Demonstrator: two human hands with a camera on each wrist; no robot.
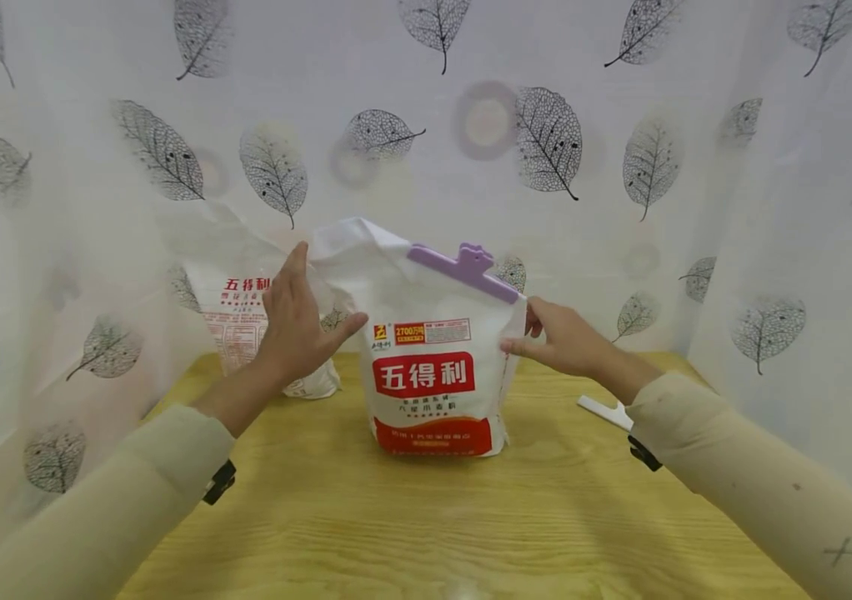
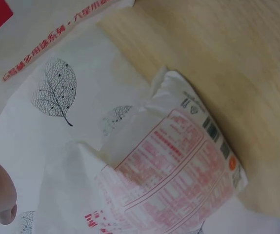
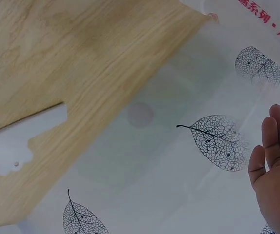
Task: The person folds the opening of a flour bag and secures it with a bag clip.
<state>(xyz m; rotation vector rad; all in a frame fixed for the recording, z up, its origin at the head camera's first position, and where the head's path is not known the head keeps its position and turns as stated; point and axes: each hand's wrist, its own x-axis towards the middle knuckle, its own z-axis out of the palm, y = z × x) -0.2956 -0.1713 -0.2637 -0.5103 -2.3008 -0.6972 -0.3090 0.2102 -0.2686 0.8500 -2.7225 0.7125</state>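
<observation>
Up-left of the right hand [image 1: 567,340], its hold unclear, a purple clip [image 1: 463,271] slants down toward it atop the bag [image 1: 429,337]; the straight-fingered, empty left hand [image 1: 297,327] is farther.

Worn gear only: long sleeves, pale beige cloth, both arms. Left sleeve [image 1: 107,500] fills the lower left of the head view, plain, slightly greenish at the cuff. Right sleeve [image 1: 741,471], lower right, same cloth, creased near the cuff; dark line marks [image 1: 844,551] low on it, an X shape, with a small triangle nearer the frame edge, plus a few little dark specks higher up. Small black wrist unit [image 1: 220,482] peeks out under the left cuff, blocky; matching black unit [image 1: 645,452] under the right cuff. Details on both too small to read. Left hand [image 1: 297,329] and right hand [image 1: 568,340] bare.
</observation>
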